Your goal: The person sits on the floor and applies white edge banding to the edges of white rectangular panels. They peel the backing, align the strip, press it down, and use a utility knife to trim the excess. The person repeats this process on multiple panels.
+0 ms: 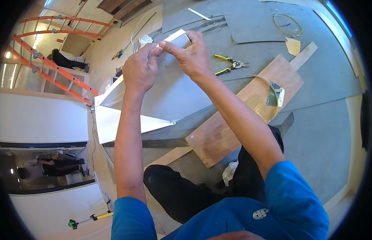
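Both hands are at the far end of a white panel with folded edges, its inner face grey in shadow. My left hand grips the panel's edge, thumb toward the right hand. My right hand pinches the same far edge, its thumb close to the left thumb. What the fingertips do behind the edge is hidden. The panel's near corner flares out in a white triangular flap under my left forearm. To the right of my right hand, snips with yellow and black handles lie with their handles apart.
A wooden board lies on grey floor sheets, with a scraper and a curved pale strip on it. A coiled strip lies far right. Orange ladders stand at left. Two people are farther off at left.
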Demonstrator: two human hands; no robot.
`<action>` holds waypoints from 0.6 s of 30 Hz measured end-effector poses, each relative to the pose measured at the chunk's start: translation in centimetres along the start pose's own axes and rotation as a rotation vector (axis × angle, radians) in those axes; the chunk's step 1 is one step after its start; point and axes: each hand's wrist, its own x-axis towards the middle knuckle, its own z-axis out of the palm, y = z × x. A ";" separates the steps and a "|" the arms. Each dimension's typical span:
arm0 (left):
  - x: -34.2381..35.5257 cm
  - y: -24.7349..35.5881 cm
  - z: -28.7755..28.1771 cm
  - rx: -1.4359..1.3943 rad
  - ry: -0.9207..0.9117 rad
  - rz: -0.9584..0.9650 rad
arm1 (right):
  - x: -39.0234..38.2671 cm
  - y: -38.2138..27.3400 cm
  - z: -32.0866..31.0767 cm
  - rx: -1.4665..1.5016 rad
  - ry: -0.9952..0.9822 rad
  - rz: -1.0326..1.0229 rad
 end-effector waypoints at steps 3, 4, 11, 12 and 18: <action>-0.2 0.3 -0.1 -0.024 -0.024 -0.035 | -0.7 -0.5 -0.2 0.024 0.006 0.032; -0.3 0.3 0.0 -0.037 -0.020 -0.036 | -0.8 -0.6 -0.3 0.018 0.010 0.036; -0.6 1.4 -0.7 0.011 -0.037 -0.055 | -1.3 -1.2 -0.7 -0.039 0.005 0.000; -0.8 1.1 -0.8 0.020 -0.035 -0.051 | -1.6 -1.4 -0.7 -0.059 -0.005 -0.017; -1.5 1.6 -0.1 0.098 0.038 -0.013 | -1.6 -2.1 -1.1 0.070 0.010 0.083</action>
